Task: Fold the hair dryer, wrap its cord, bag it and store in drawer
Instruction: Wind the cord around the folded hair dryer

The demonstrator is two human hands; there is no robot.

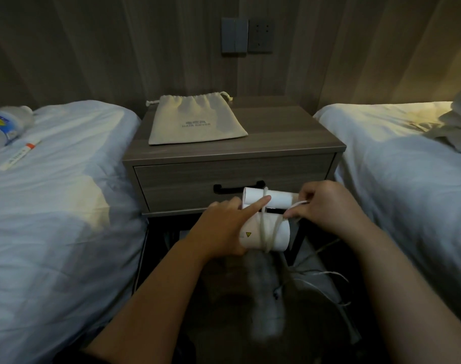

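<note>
A white folded hair dryer [279, 198] is held in front of the nightstand, its handle lying against the barrel. My left hand [224, 227] grips its lower part, with the forefinger stretched across a loop of white cord [263, 227]. My right hand [329, 206] pinches the cord at the dryer's right side. Loose cord trails down to the floor on the right. A beige drawstring bag [195, 122] lies flat on top of the nightstand [289, 137]. The drawer [184, 185] with a black handle is closed, just behind the dryer.
A bed with white sheets stands on each side of the nightstand. The left bed [53, 193] holds a water bottle [3, 127] and a thin white tube [19, 156]. Crumpled cloth [455, 122] lies on the right bed. A switch and a socket [246, 35] sit on the wall.
</note>
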